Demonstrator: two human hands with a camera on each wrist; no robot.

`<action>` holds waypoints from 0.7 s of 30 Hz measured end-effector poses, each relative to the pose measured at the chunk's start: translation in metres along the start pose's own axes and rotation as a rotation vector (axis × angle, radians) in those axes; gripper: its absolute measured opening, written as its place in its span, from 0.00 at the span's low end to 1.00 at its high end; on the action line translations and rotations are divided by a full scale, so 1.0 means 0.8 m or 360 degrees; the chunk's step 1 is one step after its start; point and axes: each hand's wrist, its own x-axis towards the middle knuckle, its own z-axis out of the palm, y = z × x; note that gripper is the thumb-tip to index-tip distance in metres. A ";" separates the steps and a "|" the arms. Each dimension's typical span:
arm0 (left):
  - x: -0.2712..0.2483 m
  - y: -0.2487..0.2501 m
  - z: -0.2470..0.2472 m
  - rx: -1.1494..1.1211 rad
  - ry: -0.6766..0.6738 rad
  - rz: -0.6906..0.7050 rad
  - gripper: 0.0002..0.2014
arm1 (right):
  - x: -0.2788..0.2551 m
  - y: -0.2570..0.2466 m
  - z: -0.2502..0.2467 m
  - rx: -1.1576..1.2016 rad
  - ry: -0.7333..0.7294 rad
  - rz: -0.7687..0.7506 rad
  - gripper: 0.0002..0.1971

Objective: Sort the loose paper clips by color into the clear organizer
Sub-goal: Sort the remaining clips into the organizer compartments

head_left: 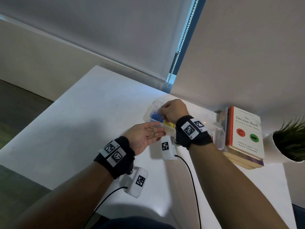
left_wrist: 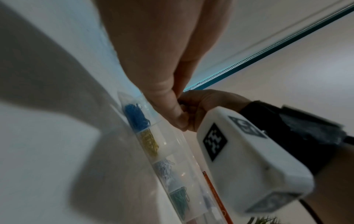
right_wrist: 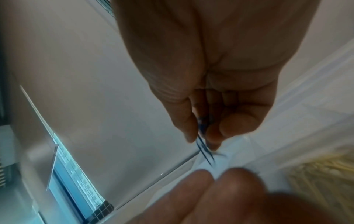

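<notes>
Two hands are working over the white desk [head_left: 85,103]. The left hand [head_left: 145,135] is lying palm-up with its fingers straight and relaxed, and a few metal-coloured paper clips [head_left: 37,131] are resting loose on the palm, ungripped. The right hand [head_left: 174,111] is hovering above the far end of the clear organizer [left_wrist: 179,145], its thumb and fingertips pinching a blue paper clip [right_wrist: 205,149], which is sticking out below the fingertips in the right wrist view.

The clear organizer is sitting on the desk near the wall, directly beyond the left hand's fingertips. In the left wrist view its compartments are running in a row: blue clips [left_wrist: 136,117] at the far end, then yellow clips [left_wrist: 150,143], then pale clips [left_wrist: 164,168], then teal clips [left_wrist: 180,200]. The right hand is positioned over the blue compartment.

To the right of the organizer, a stack of books [head_left: 244,136] is lying flat, the top one titled "The Decision Book". A potted plant [head_left: 290,141] is standing just beside the stack.
</notes>
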 end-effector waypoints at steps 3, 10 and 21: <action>0.002 0.000 -0.001 -0.0058 0.0014 0.0031 0.18 | -0.001 0.010 -0.008 -0.0054 0.0009 0.0022 0.05; 0.006 -0.008 0.013 0.0095 0.0003 0.0084 0.17 | -0.078 0.027 -0.030 -0.0025 -0.0239 -0.0269 0.03; 0.007 -0.024 0.038 0.0532 -0.0064 0.0055 0.15 | -0.107 0.062 -0.028 0.0025 -0.0194 -0.0145 0.07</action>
